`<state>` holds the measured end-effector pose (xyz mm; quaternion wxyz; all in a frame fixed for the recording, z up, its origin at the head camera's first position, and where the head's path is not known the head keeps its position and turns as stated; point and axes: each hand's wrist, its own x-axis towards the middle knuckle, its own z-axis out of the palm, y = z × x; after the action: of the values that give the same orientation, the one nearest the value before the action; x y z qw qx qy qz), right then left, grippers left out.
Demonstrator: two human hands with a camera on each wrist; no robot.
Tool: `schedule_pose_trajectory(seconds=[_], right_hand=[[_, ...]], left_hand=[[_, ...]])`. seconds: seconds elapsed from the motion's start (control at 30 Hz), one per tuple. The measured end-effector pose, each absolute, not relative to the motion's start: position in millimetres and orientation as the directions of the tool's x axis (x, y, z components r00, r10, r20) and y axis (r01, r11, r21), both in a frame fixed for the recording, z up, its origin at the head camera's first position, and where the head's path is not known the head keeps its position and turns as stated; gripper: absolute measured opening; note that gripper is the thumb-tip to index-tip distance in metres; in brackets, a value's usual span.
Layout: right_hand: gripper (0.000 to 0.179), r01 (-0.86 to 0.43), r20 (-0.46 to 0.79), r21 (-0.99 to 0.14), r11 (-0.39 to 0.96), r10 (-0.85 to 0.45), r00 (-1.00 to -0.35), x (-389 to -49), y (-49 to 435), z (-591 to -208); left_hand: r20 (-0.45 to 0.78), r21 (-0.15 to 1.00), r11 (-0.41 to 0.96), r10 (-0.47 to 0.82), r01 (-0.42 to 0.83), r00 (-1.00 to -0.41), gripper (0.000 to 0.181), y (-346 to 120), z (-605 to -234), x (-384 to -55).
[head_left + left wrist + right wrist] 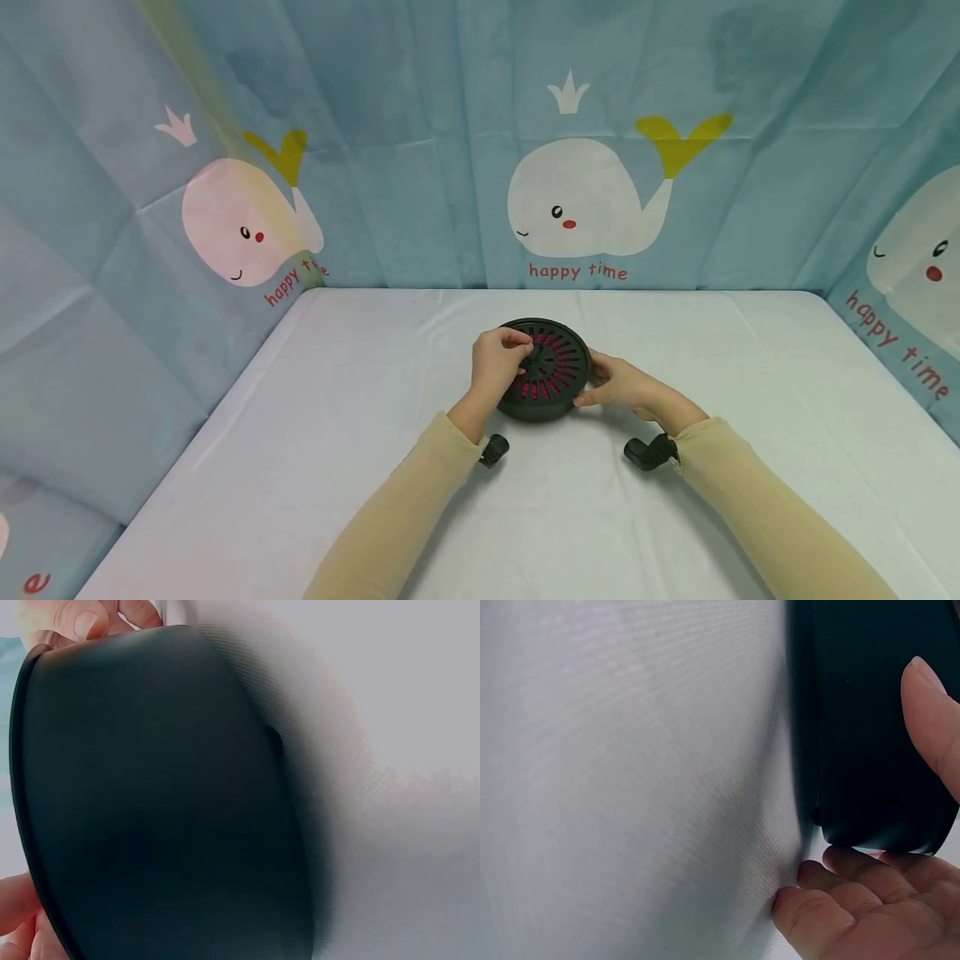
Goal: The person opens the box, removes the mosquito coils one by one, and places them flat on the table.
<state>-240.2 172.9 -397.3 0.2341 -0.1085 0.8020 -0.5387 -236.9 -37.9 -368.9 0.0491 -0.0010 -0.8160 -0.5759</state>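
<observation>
A round, dark container [536, 412] stands on the white-covered table, topped by a lid [573, 367] with radial slots. Pink shows through the slots. My left hand [495, 360] pinches the small dark knob at the lid's centre, which its fingers partly hide. Around the container's right side curls my right hand [626, 387]. In the right wrist view its thumb [934, 712] lies on the side wall, with the other fingers around the far side. The smooth wall [157, 787] fills much of the left wrist view, where the lid's slots are hidden.
White cloth [300, 467] covers the table around the container. Behind and beside the table hang blue curtains [420, 208] printed with whales. A black wrist device [495, 450] is at the left sleeve, another [648, 452] at the right sleeve.
</observation>
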Motion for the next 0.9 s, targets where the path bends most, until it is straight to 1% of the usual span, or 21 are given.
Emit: schedule_pose_trajectory(seconds=[0.9], right_hand=[[0.103,0.089,-0.27,-0.911,0.403,-0.419,-0.867,-239.4,170.8,-397.5]], left_hand=[[0.076,0.936,0.35,-0.082,0.043,-0.994,0.006,-35.8,-367.7,-234.0]])
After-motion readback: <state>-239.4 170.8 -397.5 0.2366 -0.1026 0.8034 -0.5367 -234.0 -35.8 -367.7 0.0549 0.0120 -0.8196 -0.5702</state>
